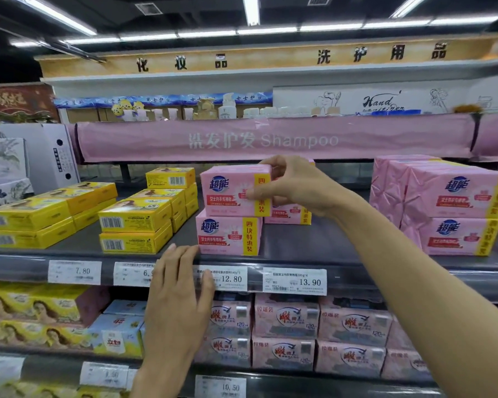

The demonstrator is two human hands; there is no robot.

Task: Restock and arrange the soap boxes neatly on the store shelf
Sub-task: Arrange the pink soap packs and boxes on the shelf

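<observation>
Gripping the top box (230,191) at its right end, the right hand (293,186) has the thumb on the printed front face and the fingers curled over the upper rear edge. The top box lies directly on the bottom box (227,234), which serves as the reference here. Its left end appears to overhang the bottom box slightly to the left, and it looks a little askew. To finish the step well, slide the top box until its front face is flush with that of the bottom box and the side edges line up, then let go without dragging it out of line. The left hand (179,294) holds nothing. It lies flat with straight fingers on the shelf (385,271) front edge, fingertips just beside the lower left corner of the bottom box, placed to steady that box if it shifts. Another pink box (288,216) sits behind and right of the bottom box. Yellow boxes (135,222) stand to its left, and a larger pink stack (454,208) stands well apart on the right.
</observation>
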